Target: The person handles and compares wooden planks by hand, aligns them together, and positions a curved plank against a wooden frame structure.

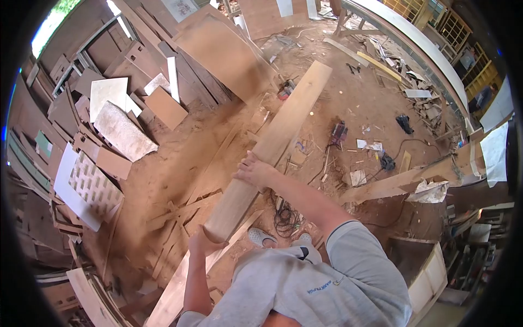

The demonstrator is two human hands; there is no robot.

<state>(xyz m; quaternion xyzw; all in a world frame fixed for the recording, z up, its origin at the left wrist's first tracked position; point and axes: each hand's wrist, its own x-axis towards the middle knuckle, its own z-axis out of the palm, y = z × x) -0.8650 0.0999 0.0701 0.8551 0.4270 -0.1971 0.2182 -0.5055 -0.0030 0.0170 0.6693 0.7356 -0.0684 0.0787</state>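
A long, pale wooden plank [289,120] stretches away from my body, slanting up to the right above the littered floor. At its near end, my left hand [202,243] grips the corner, with the thumb along the edge and the other fingers mostly hidden. Farther up, my right hand [253,170] lies across the plank, its fingers closed over the far edge. Beneath the plank's near part runs another pale wooden strip [175,283]. Whether the two pieces touch is unclear.
Sawdust and offcuts cover the floor. A dark red power tool [338,133] and coiled black cable [286,220] lie to the right of the plank. Boards and panels [218,52] lean at the left and back. A wooden beam [406,182] and an open box [430,272] stand right.
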